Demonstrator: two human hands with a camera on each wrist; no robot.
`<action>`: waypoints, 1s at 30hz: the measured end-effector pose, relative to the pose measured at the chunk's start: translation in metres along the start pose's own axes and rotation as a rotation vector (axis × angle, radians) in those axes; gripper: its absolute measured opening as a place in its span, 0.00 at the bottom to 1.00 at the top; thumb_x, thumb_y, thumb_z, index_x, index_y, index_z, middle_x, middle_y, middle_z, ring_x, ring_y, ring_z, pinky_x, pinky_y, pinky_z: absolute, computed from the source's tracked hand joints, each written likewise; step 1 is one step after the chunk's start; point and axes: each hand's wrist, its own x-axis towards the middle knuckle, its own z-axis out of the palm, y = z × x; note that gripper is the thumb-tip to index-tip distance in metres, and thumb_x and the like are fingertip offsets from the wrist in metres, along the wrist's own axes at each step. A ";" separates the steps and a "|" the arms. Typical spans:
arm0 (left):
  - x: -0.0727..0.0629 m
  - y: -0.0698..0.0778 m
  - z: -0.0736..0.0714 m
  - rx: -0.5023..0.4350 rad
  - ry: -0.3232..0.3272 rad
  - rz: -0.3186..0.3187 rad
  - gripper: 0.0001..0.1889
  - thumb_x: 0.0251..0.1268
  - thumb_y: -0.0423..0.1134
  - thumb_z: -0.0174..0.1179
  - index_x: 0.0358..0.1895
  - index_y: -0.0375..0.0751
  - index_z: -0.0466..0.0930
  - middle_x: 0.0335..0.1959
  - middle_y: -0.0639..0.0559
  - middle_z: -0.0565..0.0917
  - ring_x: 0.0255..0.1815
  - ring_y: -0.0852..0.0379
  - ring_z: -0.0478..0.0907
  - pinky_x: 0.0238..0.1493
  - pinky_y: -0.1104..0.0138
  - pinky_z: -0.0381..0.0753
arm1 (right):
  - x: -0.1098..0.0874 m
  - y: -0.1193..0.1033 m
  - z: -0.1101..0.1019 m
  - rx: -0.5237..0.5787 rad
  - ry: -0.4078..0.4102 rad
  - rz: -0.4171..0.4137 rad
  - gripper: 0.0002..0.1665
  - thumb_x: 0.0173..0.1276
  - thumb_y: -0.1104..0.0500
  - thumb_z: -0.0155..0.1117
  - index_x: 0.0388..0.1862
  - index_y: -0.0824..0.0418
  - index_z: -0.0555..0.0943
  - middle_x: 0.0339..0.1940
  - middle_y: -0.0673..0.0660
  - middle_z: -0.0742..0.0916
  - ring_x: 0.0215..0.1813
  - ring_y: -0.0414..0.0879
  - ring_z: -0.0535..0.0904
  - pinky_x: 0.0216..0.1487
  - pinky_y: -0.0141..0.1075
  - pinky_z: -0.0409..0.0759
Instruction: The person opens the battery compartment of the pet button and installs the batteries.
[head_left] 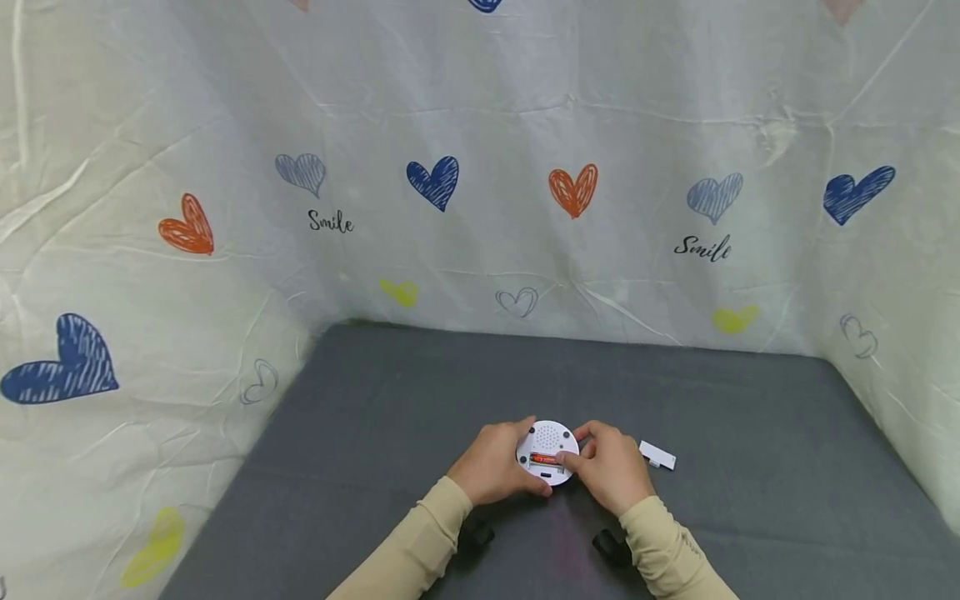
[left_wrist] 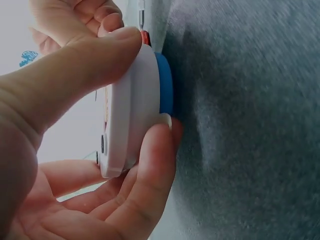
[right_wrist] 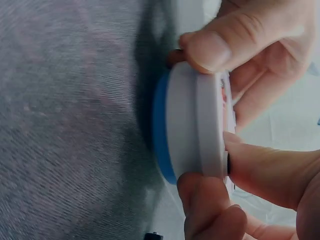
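Note:
A round white device point(head_left: 546, 435) with a speaker grille of small holes and dark feet is held back side up, low over the table. Its battery compartment lies uncovered, with a red battery point(head_left: 542, 458) inside. In the left wrist view the device point(left_wrist: 142, 100) shows a blue face turned toward the table. My left hand point(head_left: 495, 462) grips its left side, thumb on the near rim and fingers around the far side. My right hand point(head_left: 613, 471) pinches the right edge, its thumb on the back by the battery's end. Right of that hand lies a white battery cover point(head_left: 657, 455).
A dark grey cloth point(head_left: 480, 383) covers the table. Pale curtain point(head_left: 510, 250) printed with hearts and "Smile" encloses the back and both sides. Black wrist-worn pieces point(head_left: 612, 547) show beneath the forearms.

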 end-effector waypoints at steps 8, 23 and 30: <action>-0.001 0.000 -0.002 -0.015 0.008 -0.011 0.49 0.46 0.47 0.89 0.74 0.34 0.77 0.57 0.43 0.90 0.49 0.55 0.85 0.53 0.59 0.85 | 0.003 0.001 0.001 -0.033 -0.010 -0.039 0.17 0.66 0.55 0.81 0.49 0.61 0.89 0.22 0.46 0.85 0.25 0.39 0.76 0.30 0.36 0.72; 0.000 -0.004 0.002 -0.044 0.033 -0.035 0.47 0.46 0.50 0.89 0.73 0.42 0.79 0.60 0.49 0.89 0.56 0.54 0.85 0.60 0.55 0.84 | 0.008 0.025 -0.028 -0.221 0.026 -0.132 0.07 0.62 0.60 0.83 0.38 0.56 0.92 0.28 0.50 0.86 0.32 0.43 0.80 0.37 0.43 0.77; 0.001 -0.003 0.003 -0.040 0.037 -0.017 0.46 0.46 0.49 0.89 0.72 0.42 0.80 0.58 0.49 0.89 0.55 0.54 0.85 0.61 0.55 0.84 | 0.009 0.029 -0.027 -0.232 0.026 -0.145 0.06 0.61 0.61 0.84 0.34 0.54 0.92 0.28 0.50 0.85 0.32 0.43 0.79 0.36 0.43 0.77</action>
